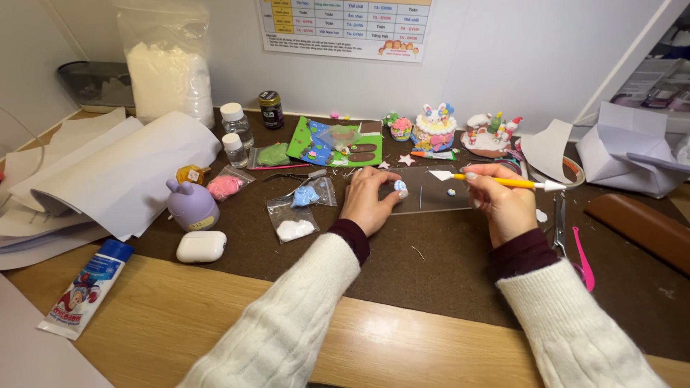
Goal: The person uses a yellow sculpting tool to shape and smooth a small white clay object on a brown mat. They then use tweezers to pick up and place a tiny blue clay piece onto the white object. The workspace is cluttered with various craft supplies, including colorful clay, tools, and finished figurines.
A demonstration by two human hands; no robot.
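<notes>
Landmark for everything: clear acrylic board, flat on the dark brown mat.

Biggest first:
- far upper left of the board, tall clear bag of white powder against the wall
- left of the board, loose white paper sheets, partly rolled
- straight above the board, on the wall, white timetable poster with coloured cells and small cartoon figures along the bottom edge
- far right of the board, folded white paper
- above-left of the board, green clay scene; above it, small clay cake with bunny ears
- lower left of the board, out on the wooden desk, white-and-blue tube with a cartoon label
- left of the board, purple bunny-shaped case and white earbud case
- just left of the board, little zip bags of pink, blue and white clay

Hands:
- left hand at the board's left edge, fingertips pinched shut on a tiny blue clay piece, right at the board's corner
- right hand over the board's right edge, fingers closed round a yellow sculpting tool, white tip pointing left above the board
- another tiny blue bit sitting on the board itself
</notes>
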